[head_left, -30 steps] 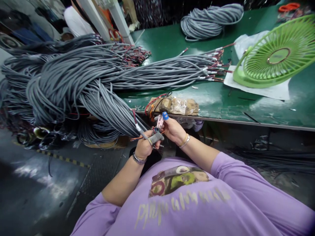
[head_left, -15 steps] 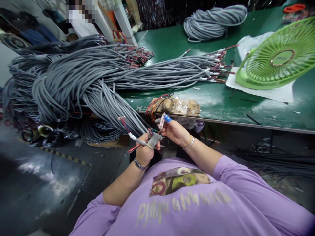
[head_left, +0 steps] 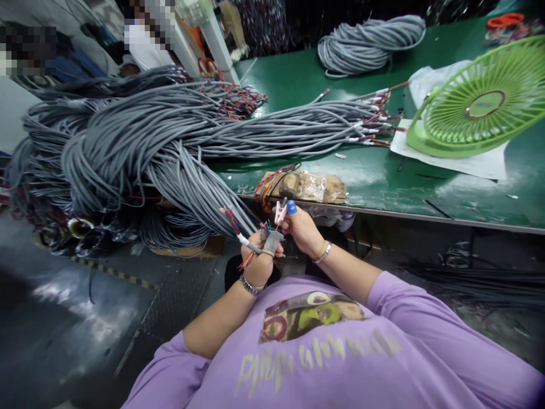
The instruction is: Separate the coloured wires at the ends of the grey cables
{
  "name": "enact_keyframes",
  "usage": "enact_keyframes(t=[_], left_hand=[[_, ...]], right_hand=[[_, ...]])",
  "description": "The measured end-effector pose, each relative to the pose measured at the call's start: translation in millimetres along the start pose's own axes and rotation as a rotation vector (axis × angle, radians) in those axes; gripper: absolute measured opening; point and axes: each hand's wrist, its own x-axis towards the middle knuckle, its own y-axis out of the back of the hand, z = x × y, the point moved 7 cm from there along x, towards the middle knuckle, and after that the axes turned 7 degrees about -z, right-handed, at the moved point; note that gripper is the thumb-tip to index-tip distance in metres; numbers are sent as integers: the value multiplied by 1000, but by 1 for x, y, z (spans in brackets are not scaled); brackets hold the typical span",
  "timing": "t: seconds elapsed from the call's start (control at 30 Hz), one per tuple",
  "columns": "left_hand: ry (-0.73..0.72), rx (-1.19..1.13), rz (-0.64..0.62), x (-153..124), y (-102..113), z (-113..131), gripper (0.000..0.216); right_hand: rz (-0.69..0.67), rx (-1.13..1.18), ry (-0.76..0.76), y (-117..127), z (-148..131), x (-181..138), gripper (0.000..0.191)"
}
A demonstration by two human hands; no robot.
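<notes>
My left hand [head_left: 259, 268] is closed on a grey multi-wire cable [head_left: 254, 248]. Red and dark wires [head_left: 230, 220] fan out from a white sleeve [head_left: 243, 240] on one cable end, and more thin coloured wires show above the fingers. A grey wrap [head_left: 271, 243] covers what looks like the thumb of this hand. Close by on the right, my right hand [head_left: 305, 234] pinches a small pale pink clip-like tool [head_left: 280, 212], its tip near a thin orange wire. Blue tape [head_left: 292, 207] wraps one finger of this hand.
A large pile of grey cables [head_left: 128, 130] spreads over the green table [head_left: 383, 196]. A taped brown block [head_left: 313, 186] lies along its front edge. To the right stands a green fan [head_left: 481, 108]; a coiled cable [head_left: 361, 45] lies behind. Another person [head_left: 147, 45] is at the back left.
My left hand has shifted slightly right and turned, carrying the cable and its wires along. The pink tool in my right hand has turned and its arms look more spread.
</notes>
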Motion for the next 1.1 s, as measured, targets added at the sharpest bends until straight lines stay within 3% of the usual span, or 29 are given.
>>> enact_keyframes(t=[0.1, 0.27, 0.5, 0.67, 0.83, 1.1], left_hand=[[-20, 16, 5, 1, -1, 0, 34], [-14, 20, 33, 1, 2, -2, 31], [0, 48, -34, 1, -1, -4, 28], [4, 14, -8, 0, 1, -6, 28], [-10, -10, 6, -2, 7, -6, 29], [57, -104, -85, -5, 15, -10, 34]], right_hand=[[-92, 176, -146, -11, 9, 2, 56], [-11, 350, -231, -12, 15, 4, 49], [8, 383, -241, -12, 18, 4, 46], [-32, 398, -260, -11, 19, 1, 49], [-64, 408, -291, -1, 20, -5, 53], [-17, 392, -372, 14, 25, -20, 46]])
